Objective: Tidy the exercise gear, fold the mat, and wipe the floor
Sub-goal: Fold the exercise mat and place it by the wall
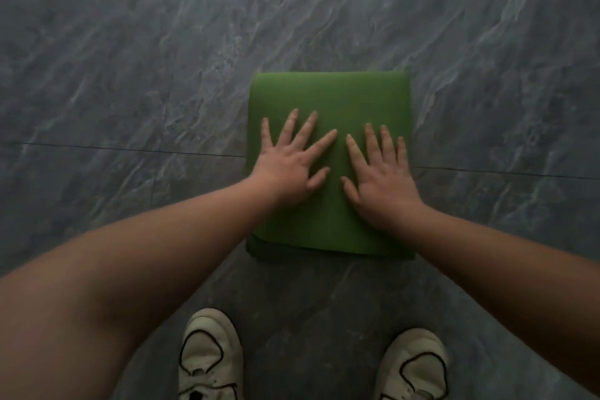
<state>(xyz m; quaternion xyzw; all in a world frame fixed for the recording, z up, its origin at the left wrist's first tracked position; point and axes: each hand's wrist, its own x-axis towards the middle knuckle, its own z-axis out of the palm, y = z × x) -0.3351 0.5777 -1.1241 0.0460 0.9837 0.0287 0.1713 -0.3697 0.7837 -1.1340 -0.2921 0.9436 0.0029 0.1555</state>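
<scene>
Green foam mat, folded into a thick square, lay at the frame centre on grey marbled floor. Left hand and right hand pressed it flat, fingers spread. It looked soft, light, springy; better gripped at side edges.

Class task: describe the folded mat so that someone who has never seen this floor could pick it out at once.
Start from the grey marbled floor. Ahead of the white shoes lies the mat, under both flat hands. It is the only green thing, a squarish folded pad.
</scene>
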